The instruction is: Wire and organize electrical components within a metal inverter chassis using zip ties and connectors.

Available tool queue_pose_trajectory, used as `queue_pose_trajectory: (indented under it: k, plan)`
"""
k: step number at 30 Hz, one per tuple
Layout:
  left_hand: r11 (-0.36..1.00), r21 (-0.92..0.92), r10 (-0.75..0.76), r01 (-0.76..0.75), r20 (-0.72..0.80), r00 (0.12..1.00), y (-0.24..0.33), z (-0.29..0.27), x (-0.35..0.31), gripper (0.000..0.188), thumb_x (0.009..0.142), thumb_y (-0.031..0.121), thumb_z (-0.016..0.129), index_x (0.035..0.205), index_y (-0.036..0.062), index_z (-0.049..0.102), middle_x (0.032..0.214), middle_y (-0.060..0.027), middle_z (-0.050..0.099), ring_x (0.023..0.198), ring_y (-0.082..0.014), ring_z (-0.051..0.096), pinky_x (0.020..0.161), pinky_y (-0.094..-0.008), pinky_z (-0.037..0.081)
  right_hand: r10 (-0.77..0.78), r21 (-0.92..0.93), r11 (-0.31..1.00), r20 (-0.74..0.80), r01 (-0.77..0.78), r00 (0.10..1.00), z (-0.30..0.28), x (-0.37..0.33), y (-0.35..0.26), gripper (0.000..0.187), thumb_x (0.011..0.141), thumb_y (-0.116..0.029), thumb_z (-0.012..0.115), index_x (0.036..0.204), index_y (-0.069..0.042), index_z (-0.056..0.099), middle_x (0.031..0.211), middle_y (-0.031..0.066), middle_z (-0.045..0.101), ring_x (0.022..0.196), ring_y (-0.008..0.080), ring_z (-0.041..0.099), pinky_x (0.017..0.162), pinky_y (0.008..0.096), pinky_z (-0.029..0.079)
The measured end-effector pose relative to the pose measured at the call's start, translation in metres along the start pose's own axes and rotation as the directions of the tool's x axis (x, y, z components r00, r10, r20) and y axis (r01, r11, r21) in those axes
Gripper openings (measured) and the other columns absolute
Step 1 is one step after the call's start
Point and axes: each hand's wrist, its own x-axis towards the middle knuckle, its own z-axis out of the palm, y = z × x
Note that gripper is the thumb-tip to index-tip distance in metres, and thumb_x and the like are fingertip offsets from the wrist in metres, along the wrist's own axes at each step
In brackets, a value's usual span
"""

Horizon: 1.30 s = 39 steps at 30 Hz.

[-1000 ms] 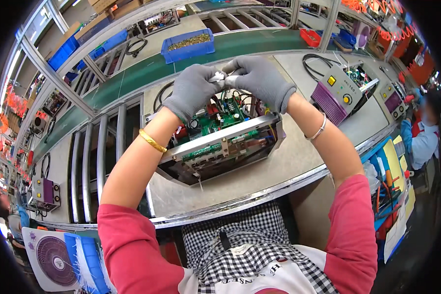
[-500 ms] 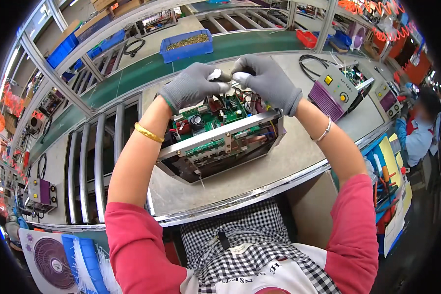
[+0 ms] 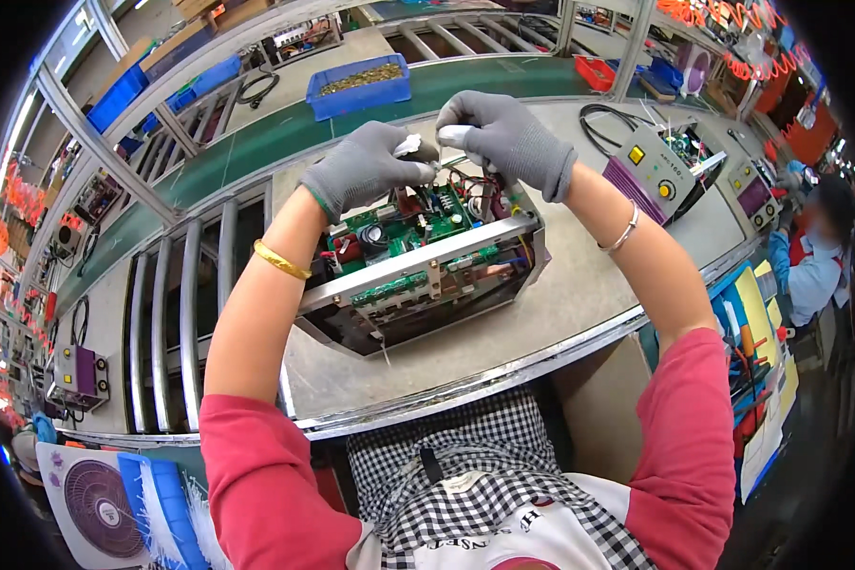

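Above the open chassis (image 3: 427, 275) on the table (image 3: 579, 304), our left hand (image 3: 366, 169) and right hand (image 3: 508, 138), both in grey gloves, meet over the far edge of the green circuit board (image 3: 418, 220). Our left grip is pinched shut on a small white connector (image 3: 408, 145); our right grip is closed on another small white piece (image 3: 454, 134), with thin wires (image 3: 465, 180) trailing down to the board. The pieces sit close together, just apart.

We judge that a hard pull could strain those wires or tear them from the board, and a skewed push could bend the contacts. Gloved fingertips may also let the small piece slip into the chassis.

Compared with half a second ago, our hands sit slightly further apart, and the chassis lies as it did.
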Motion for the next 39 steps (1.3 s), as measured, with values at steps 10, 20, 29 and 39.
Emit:
queue_pose_trajectory:
  k: [10,20,29,39]
  plan:
    - [0.999,0.009,0.032,-0.032,-0.012,0.999,-0.008,0.001,-0.001,0.037,0.083,0.018,0.074,0.113,-0.0028,0.069,0.092,-0.0101,0.072,0.074,-0.0130,0.064,0.070,-0.0291,0.052,0.145,-0.273,0.957,0.173,-0.094,0.974,-0.016,-0.038,-0.030,0.025,0.085,-0.028,0.069,0.098,-0.007,0.070,0.087,0.0089,0.068,0.089,0.0175,0.064,0.082,0.0337,0.051]
    - [0.999,-0.023,-0.041,0.041,0.003,0.999,0.013,0.005,-0.005,0.036,0.084,0.017,0.073,0.113,-0.0034,0.068,0.097,-0.0103,0.071,0.084,-0.0134,0.065,0.075,-0.0294,0.054,0.393,-0.778,0.628,0.344,0.025,0.853,-0.022,-0.014,-0.003,0.043,0.077,-0.041,0.073,0.107,-0.011,0.074,0.106,0.0127,0.071,0.112,0.0272,0.060,0.091,0.0405,0.050]
    - [0.963,0.131,0.243,-0.234,-0.055,0.968,0.002,0.011,-0.003,0.052,0.082,0.025,0.075,0.125,-0.0018,0.062,0.104,-0.0139,0.071,0.095,-0.0222,0.067,0.085,-0.0350,0.052,0.373,-0.589,0.802,0.367,-0.097,0.852,-0.024,-0.007,0.019,0.039,0.078,-0.035,0.069,0.099,-0.002,0.073,0.086,0.0144,0.072,0.077,0.0228,0.067,0.073,0.0345,0.052]
    - [0.889,0.444,0.127,-0.108,-0.013,0.992,0.041,0.037,0.008,0.060,0.079,0.035,0.077,0.129,0.0053,0.061,0.118,-0.0194,0.067,0.107,-0.0317,0.065,0.092,-0.0362,0.049,0.332,-0.535,0.845,0.533,0.006,0.778,-0.031,-0.002,0.019,0.055,0.078,-0.048,0.074,0.096,0.004,0.068,0.083,0.0154,0.069,0.075,0.0248,0.064,0.070,0.0370,0.050]
